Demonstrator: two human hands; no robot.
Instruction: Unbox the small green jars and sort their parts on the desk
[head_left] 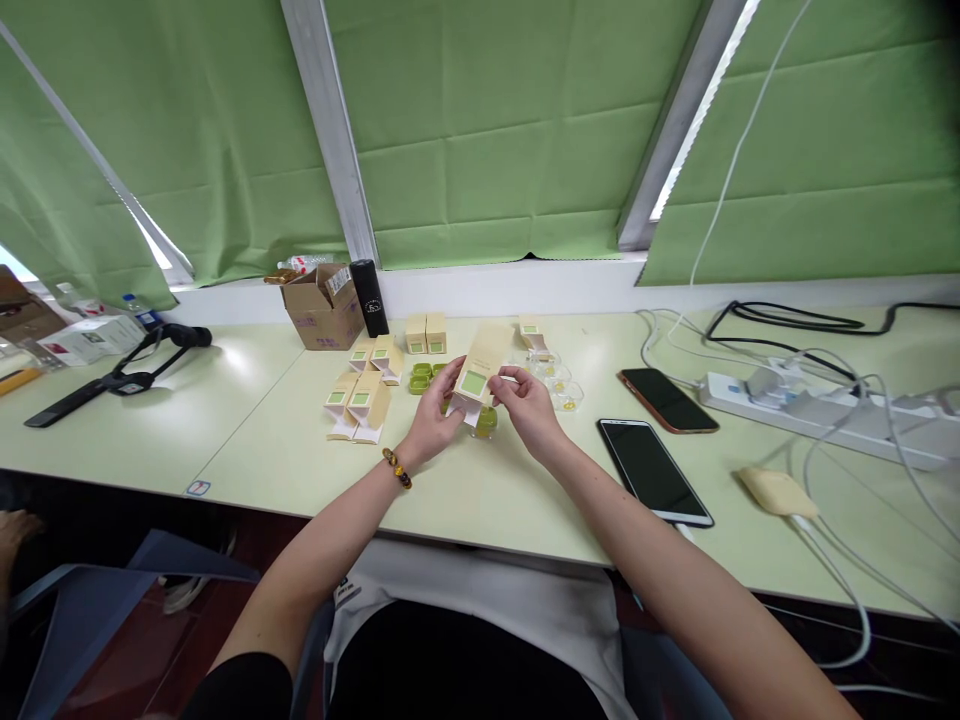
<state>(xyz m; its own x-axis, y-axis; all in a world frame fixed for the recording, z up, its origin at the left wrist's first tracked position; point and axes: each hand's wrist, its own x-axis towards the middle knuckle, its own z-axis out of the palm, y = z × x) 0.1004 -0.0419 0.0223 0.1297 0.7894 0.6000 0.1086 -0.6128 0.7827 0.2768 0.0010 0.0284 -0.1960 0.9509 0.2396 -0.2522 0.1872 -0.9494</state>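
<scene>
My left hand (433,420) is wrapped round a cream paper box (486,362) with a green square on it, tilted above the table. My right hand (531,408) pinches the same box at its right edge, with thumb and fingers together. White flaps hang loose at the box's near end. Just beneath it sits a small clear container with green contents (486,424), partly covered by box and hand. Several green containers (422,374) stand behind my left hand. Beyond my right hand are clear lidded pieces with yellow marks (566,396).
More cream boxes with loose flaps (358,402) stand at left; two shut ones (426,334) are farther back. A cardboard carton (324,312) and black cylinder (369,298) stand behind. Two phones (655,472) (667,400), a power strip (817,415) and cables lie at right.
</scene>
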